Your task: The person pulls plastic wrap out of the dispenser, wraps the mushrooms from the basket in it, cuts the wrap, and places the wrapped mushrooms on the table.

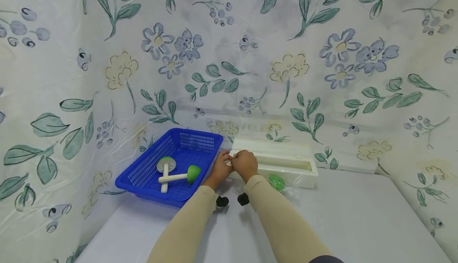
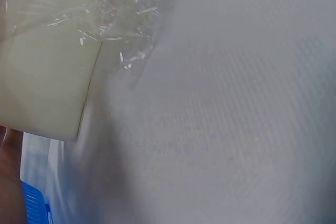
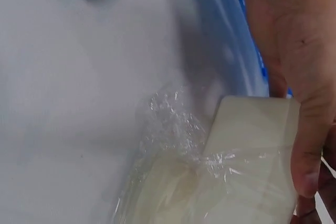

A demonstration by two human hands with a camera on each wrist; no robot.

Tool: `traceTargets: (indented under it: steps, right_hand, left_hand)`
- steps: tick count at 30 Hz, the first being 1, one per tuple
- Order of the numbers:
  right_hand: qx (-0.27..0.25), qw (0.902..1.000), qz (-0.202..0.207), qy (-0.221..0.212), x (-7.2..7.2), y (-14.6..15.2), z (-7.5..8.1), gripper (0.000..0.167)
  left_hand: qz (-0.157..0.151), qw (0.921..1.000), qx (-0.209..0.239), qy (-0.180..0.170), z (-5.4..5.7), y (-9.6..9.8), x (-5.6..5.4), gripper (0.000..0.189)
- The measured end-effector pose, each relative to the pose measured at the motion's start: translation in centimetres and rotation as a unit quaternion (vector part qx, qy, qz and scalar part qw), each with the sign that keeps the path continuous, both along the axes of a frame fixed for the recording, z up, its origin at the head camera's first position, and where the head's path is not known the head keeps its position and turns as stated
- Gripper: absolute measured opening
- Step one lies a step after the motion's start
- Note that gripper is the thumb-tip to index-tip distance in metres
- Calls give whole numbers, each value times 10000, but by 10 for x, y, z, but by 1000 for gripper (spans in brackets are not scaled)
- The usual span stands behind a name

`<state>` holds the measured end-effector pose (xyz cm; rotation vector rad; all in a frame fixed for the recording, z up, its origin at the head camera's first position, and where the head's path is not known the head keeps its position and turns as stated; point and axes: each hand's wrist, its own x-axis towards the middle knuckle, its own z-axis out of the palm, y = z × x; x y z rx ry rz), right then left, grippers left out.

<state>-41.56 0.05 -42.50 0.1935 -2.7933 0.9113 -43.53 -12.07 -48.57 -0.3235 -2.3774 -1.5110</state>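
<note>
So, biggest first: the tabletop is pale and looks smooth, so we'd expect anything light to skate around on it a bit. The blue basket sits on the left; thin perforated plastic by the look of it, probably light and a little flexy, best lifted by two opposite rims.

The one we care about is the long white box, open at the top, sitting just right of the basket near the back wall. Our guess is it's light and fairly stiff, with slick outer faces and rounded corners that won't give much bite. We'd take it by the two short ends and go easy on the long walls.

Clear film lies across the box and bunches in front: super light, crinkly, slippery, likely to tear. We'd pinch a crumpled bit.

Left grip and right grip meet at the box's left end, fingertips mostly hidden, so we can't tell if they're pinching film or just pressing on the box.

In the basket, one mushroom lies across another mushroom; the stems look like the natural handle.

Smallest is the green piece in front of the box, seemingly under film, so probably slippery.
</note>
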Motion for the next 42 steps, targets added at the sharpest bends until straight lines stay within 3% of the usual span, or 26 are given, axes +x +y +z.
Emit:
traceTargets:
  steps: [3, 6, 10, 13, 21, 24, 31, 34, 42]
  right_hand:
    - [123, 9998, 139, 4, 1, 3, -1, 10]
    - [771, 9960, 384, 238, 0, 5, -4, 10]
    - [1908, 9773, 751, 540, -3, 7, -5, 13]
    - [2400, 9652, 922, 483, -6, 8, -4, 14]
    - [2157, 9632, 1590, 229, -11, 38, 0, 13]
    - [2359, 9523, 1891, 412, -12, 49, -1, 11]
    - [3188, 9116, 2315, 1175, -11, 69, -9, 9]
    - [3376, 9029, 2368, 1210, -10, 78, -8, 8]
    - [3680, 8956, 2334, 893, -13, 111, -5, 11]
  left_hand:
    - [45, 9999, -35, -108, -2, 0, 2, 16]
    - [59, 9998, 26, -163, -4, 0, 4, 17]
    - [98, 9997, 47, -200, -5, 2, 5, 16]
    - [86, 9997, -10, -244, -4, 3, 4, 16]
    - [-4, 9999, -104, -138, -2, 12, 5, 26]
    - [9, 9998, -132, -153, -1, 13, 5, 31]
    - [61, 9997, -147, -205, -2, 13, 3, 33]
    - [57, 9997, -158, -200, -1, 12, 2, 33]
    - [50, 9998, 35, -168, -1, 6, 0, 33]
